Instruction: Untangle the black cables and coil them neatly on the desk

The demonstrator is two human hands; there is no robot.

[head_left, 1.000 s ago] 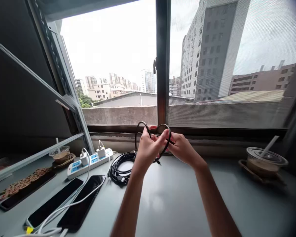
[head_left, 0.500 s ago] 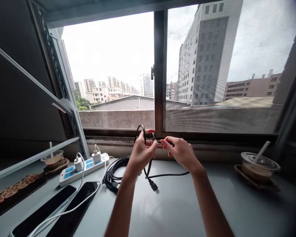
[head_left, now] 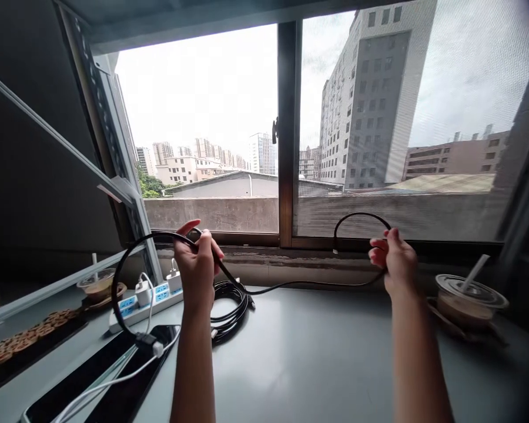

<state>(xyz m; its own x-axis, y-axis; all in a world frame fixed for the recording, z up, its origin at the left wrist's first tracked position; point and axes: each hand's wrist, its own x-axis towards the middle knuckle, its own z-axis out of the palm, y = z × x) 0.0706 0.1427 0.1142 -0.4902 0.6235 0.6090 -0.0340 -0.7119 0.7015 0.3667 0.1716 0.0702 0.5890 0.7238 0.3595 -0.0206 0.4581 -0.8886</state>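
A black cable (head_left: 306,283) sags between my two hands above the desk. My left hand (head_left: 194,258) is closed around it at the left, thumb on top. From there the cable curves out left and down to a dark plug (head_left: 149,342) with a pale tip, which hangs in front of the phones. At the right my right hand (head_left: 393,258) grips the cable near its other end. A short arc of it rises over that hand and hangs down to a small light tip (head_left: 335,251). A second, coiled black cable (head_left: 229,320) lies on the desk behind my left forearm.
A white power strip (head_left: 158,299) with chargers stands at the left, with two dark phones (head_left: 79,376) and white charging cords in front. Lidded drink cups stand at the right (head_left: 469,299) and far left (head_left: 97,282). A metal shelf post (head_left: 143,247) rises beside the window.
My hands have moved far apart, left hand leftward and right hand rightward. The cable, bunched in loops before, is now stretched out between them, and its plug has swung left.
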